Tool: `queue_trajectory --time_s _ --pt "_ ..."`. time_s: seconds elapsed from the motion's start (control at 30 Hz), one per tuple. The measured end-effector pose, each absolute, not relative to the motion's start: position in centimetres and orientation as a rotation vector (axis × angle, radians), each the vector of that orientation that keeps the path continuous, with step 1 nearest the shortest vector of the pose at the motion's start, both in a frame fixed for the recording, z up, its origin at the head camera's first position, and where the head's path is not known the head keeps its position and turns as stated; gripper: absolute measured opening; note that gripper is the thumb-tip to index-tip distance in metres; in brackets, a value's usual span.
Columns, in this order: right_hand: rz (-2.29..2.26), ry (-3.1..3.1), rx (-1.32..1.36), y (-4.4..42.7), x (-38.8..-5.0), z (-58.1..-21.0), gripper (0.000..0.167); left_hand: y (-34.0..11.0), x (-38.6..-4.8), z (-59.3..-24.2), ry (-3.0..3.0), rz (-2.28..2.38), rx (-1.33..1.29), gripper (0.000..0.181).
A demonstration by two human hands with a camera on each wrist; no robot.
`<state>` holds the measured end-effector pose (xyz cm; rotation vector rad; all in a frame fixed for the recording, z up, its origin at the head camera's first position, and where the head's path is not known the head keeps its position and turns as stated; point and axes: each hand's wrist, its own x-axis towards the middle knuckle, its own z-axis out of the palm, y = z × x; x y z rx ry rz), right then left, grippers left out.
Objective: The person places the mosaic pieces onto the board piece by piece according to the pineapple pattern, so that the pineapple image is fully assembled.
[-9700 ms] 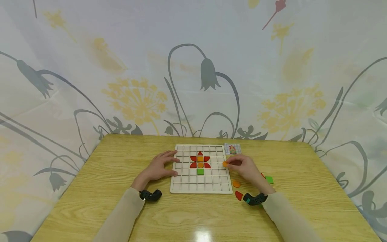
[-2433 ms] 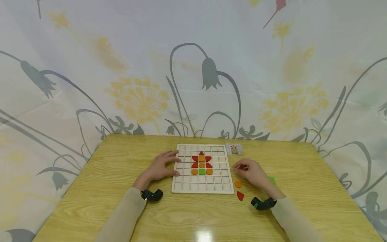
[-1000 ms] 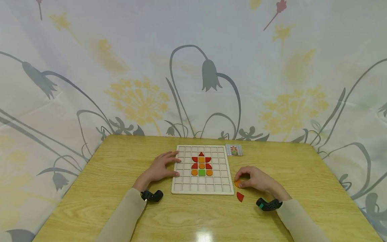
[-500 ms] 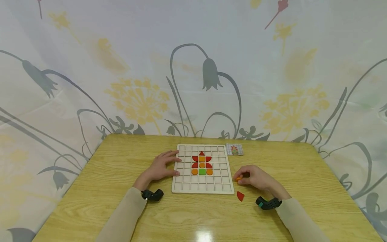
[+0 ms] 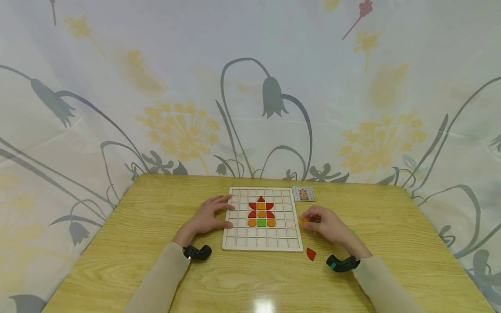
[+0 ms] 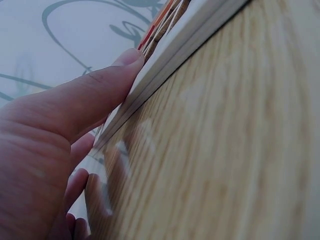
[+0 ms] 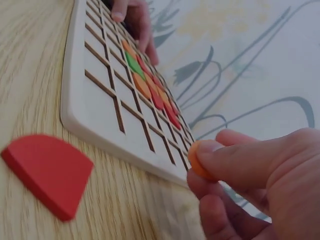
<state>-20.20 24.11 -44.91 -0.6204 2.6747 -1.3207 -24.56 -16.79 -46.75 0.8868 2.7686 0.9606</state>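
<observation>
A white gridded board (image 5: 238,241) lies on the table with red, orange and green pieces set in its middle cells. At its left edge rests my left hand (image 5: 205,216), fingers relaxed; the left wrist view shows the thumb (image 6: 107,82) on the board's rim (image 6: 150,82). Just off the board's right edge, my right hand (image 5: 326,224) pinches an orange round piece (image 5: 304,222) between thumb and fingers, and the right wrist view shows that piece (image 7: 200,161) held on edge. Below that hand a red quarter-round piece (image 5: 311,254) lies on the table, large in the right wrist view (image 7: 49,172).
A small pattern card (image 5: 303,194) lies by the board's upper right corner. Part of a green piece (image 5: 353,231) shows behind the right wrist. A flower-print cloth (image 5: 250,130) hangs behind the table (image 5: 164,187).
Two orange discs now flank the green square, unlike in the oldest view. My right hand has since taken the loose orange disc off the table and moved it up and left. The left hand stays put.
</observation>
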Motion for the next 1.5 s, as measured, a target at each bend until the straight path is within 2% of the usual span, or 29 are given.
queue_trajectory --time_s 0.43,0.67,0.97,1.5 --pt "-1.519 2.696 -0.722 19.8 -20.4 -45.5 0.005 -16.8 -24.4 -46.9 2.765 0.966 0.884 0.048" --pt "-1.548 2.565 -0.761 18.0 -20.2 -45.9 0.012 -16.8 -24.3 -46.7 2.767 0.982 0.899 0.050" --pt "-1.456 2.565 -0.845 15.5 -19.7 -46.2 0.011 -16.8 -24.2 -46.7 2.767 0.986 0.904 0.049" --pt "-1.332 2.624 -0.935 14.4 -19.6 -46.8 0.010 -16.8 -24.5 -46.9 2.781 0.971 0.908 0.051"
